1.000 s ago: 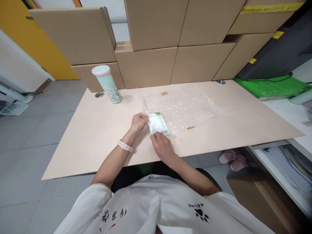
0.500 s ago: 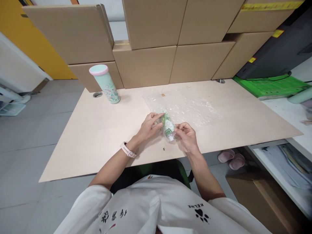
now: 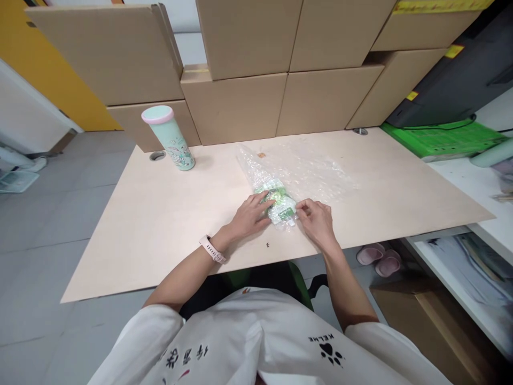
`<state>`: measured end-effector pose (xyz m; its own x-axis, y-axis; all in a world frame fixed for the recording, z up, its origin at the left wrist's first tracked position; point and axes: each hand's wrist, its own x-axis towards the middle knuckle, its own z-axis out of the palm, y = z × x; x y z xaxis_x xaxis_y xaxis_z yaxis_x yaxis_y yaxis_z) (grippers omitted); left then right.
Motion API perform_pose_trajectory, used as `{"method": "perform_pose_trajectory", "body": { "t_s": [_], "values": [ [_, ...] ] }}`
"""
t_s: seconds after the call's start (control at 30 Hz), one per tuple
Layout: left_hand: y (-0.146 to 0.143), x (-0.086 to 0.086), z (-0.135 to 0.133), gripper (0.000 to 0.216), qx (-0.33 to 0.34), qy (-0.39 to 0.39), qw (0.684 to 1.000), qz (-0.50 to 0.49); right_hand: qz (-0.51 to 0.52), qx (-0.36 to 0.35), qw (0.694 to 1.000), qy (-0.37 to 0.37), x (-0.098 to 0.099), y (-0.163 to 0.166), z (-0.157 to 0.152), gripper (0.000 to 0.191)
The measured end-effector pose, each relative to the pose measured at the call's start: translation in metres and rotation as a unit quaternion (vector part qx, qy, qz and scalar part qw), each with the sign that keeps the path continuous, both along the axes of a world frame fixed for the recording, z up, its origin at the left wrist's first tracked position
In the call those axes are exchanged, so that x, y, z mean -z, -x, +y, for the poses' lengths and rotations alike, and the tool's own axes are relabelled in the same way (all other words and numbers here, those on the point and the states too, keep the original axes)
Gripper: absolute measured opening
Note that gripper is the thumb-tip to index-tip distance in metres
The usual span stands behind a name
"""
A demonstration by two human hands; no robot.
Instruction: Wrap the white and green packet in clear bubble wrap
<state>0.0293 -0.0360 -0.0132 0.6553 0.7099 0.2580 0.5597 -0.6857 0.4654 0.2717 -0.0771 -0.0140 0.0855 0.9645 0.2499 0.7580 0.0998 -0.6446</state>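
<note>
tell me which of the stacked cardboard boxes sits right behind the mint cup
The low box at the stack's far left, under the big tilted box; the cup stands just before it.
</note>
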Motion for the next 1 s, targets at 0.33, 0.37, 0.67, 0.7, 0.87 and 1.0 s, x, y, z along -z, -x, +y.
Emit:
{"method": "perform_pose_trajectory", "body": {
  "t_s": [0.33,0.37,0.67,0.7,0.87,1.0],
  "values": [
    [0.009,-0.004,0.005,0.04,0.007,0.025,0.997,-0.068,0.018,-0.084,0.994,0.061,-0.005,0.023,-0.029,0.02],
    [0.009,-0.004,0.006,0.039,0.014,0.035,0.996,-0.079,0.028,-0.086,0.993,0.071,-0.005,0.028,-0.035,0.02],
    [0.007,-0.009,0.003,0.037,-0.129,0.209,0.949,-0.199,0.06,-0.073,0.995,0.043,-0.002,0.034,-0.04,0.011],
    [0.008,-0.008,0.004,0.038,-0.149,0.253,0.928,-0.228,0.06,-0.072,0.995,0.042,-0.001,0.033,-0.039,0.011],
    [0.007,-0.008,0.005,0.055,-0.131,0.46,0.809,-0.341,0.069,-0.067,0.994,0.045,0.003,0.033,-0.04,0.013],
    [-0.002,-0.017,-0.004,0.065,-0.062,0.507,0.757,-0.407,0.082,-0.063,0.994,0.042,0.005,0.032,-0.04,0.012]
  ]
}}
